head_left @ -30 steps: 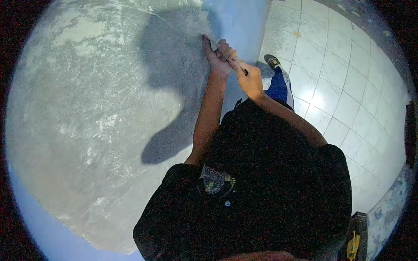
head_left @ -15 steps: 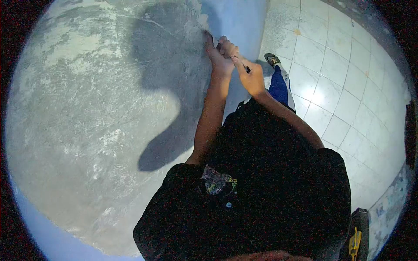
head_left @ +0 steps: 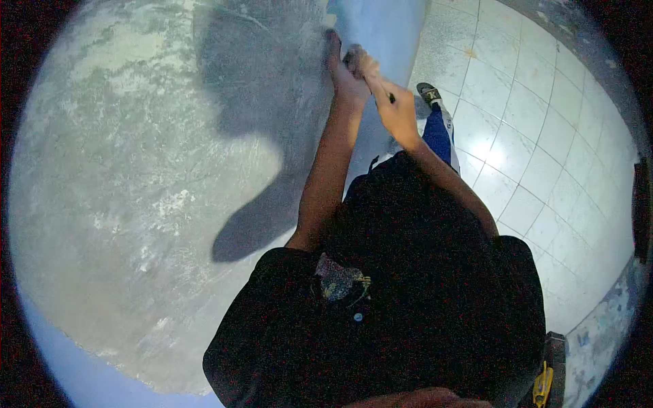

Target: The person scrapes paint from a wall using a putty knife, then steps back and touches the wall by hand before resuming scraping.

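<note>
Both of my hands are close together at the upper middle, in front of the edge between the grey plastered wall (head_left: 149, 190) and the light blue surface (head_left: 377, 34). My left hand (head_left: 348, 81) has its thumb stretched up along the grey wall, and its other fingers are curled. My right hand (head_left: 396, 109) is closed around a small dark object (head_left: 392, 98), of which only a bit shows. Its fingers reach towards the fingers of my left hand. What lies between the hands is blurred and too small to name.
White floor tiles (head_left: 537, 129) stretch along the right. My foot in a dark sandal (head_left: 428, 94) stands on them, below a blue trouser leg (head_left: 438, 132). A yellow tool (head_left: 542, 385) lies on a dark ledge (head_left: 556, 353) at the lower right.
Both hands have shifted slightly upward in the view, still close together. The view itself has moved a little.
</note>
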Action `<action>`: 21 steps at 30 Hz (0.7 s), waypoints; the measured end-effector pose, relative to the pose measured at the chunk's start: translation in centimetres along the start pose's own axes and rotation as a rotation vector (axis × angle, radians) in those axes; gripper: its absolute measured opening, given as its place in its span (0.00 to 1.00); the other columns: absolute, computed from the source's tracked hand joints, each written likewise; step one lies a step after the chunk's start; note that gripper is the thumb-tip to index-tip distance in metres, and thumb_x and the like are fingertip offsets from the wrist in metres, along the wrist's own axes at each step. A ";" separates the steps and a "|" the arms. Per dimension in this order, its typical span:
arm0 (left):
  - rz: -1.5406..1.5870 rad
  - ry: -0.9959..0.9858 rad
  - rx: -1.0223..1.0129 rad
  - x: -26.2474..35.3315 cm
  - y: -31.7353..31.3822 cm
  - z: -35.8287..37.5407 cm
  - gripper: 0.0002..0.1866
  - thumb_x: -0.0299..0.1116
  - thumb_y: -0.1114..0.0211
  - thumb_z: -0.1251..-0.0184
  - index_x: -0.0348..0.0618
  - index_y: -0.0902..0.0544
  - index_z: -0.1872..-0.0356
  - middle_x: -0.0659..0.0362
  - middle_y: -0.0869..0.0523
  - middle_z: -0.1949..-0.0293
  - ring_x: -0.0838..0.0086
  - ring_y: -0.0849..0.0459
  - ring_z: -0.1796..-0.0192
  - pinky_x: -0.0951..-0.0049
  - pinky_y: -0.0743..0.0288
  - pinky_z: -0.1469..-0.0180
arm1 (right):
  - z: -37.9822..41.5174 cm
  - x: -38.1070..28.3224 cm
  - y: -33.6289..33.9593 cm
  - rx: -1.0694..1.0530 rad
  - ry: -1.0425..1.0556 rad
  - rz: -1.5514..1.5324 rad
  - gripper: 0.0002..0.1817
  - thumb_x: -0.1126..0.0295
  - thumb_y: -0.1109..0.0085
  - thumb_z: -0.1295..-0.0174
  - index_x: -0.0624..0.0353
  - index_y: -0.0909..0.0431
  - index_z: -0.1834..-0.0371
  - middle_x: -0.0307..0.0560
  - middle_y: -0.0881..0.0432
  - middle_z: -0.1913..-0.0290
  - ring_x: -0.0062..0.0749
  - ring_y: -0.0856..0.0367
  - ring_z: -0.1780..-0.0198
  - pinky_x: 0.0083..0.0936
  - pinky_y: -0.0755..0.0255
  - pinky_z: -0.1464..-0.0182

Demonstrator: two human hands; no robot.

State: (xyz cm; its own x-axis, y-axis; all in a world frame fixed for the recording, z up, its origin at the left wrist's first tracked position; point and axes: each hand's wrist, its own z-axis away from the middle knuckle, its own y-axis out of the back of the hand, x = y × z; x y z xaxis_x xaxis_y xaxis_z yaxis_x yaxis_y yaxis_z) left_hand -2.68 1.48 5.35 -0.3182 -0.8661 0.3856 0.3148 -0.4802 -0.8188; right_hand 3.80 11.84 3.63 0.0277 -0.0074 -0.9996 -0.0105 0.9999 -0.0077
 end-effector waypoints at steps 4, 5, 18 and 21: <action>0.209 0.075 -0.216 -0.1 2.2 1.2 0.28 0.61 0.50 0.43 0.49 0.36 0.89 0.68 0.45 0.95 0.80 0.49 0.92 0.78 0.52 0.86 | 1.4 1.0 -0.7 0.083 0.090 -0.080 0.12 0.66 0.46 0.42 0.63 0.23 0.59 0.59 0.23 0.74 0.17 0.32 0.75 0.25 0.34 0.71; 0.167 0.109 -0.210 0.0 2.0 0.4 0.28 0.61 0.50 0.43 0.49 0.36 0.89 0.68 0.46 0.95 0.80 0.49 0.92 0.78 0.51 0.85 | 0.7 0.6 -0.6 0.082 0.060 -0.046 0.13 0.66 0.46 0.42 0.63 0.23 0.59 0.59 0.22 0.73 0.16 0.33 0.74 0.24 0.34 0.71; 0.153 0.086 -0.118 0.0 0.7 -1.3 0.29 0.62 0.54 0.41 0.52 0.40 0.92 0.68 0.46 0.96 0.79 0.49 0.93 0.77 0.52 0.86 | -0.5 -1.0 0.8 -0.068 -0.247 -0.075 0.12 0.66 0.46 0.42 0.63 0.22 0.60 0.47 0.20 0.73 0.15 0.29 0.70 0.18 0.33 0.65; 0.100 0.008 -0.145 -0.8 2.0 0.2 0.29 0.62 0.54 0.41 0.52 0.40 0.93 0.68 0.46 0.96 0.79 0.49 0.94 0.77 0.52 0.86 | 1.2 0.0 0.8 -0.011 -0.032 -0.119 0.12 0.66 0.45 0.42 0.63 0.22 0.60 0.43 0.20 0.75 0.15 0.31 0.72 0.18 0.34 0.67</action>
State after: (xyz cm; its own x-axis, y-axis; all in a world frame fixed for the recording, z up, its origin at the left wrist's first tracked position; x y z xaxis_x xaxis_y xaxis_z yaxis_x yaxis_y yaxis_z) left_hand -1.60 1.15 3.47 -0.2994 -0.9069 0.2966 0.2130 -0.3665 -0.9057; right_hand 4.99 12.63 3.63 0.0615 -0.1254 -0.9902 -0.0164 0.9918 -0.1266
